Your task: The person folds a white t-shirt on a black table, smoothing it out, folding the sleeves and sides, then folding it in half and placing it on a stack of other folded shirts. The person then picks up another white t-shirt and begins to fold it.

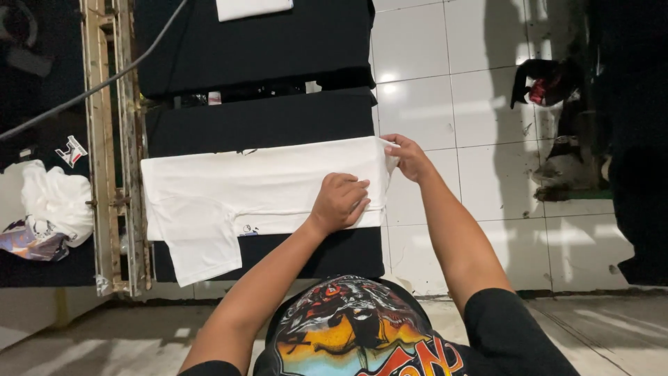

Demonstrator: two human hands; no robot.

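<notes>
White T-shirt [236, 191] is lying flat across the black tabletop [278, 118], stretching from your hands away to your left, and you are working on it in what looks like the middle of a fold. Its long axis is running left to right across your view, with a sleeve [198, 257] hanging toward you at the end far from your hands and the other end sitting under your fingers at the tabletop's right edge. Your left hand [339, 202] is pressing down on the cloth with fingers curled, pinning it in place. Just beyond it, your right hand [407, 157] is pinching the far corner of the fabric, closed on the edge. The two hands are sitting close together but not touching. The next move is probably calling for a steady pin from the left hand while the pinched edge is being carried over squarely.
</notes>
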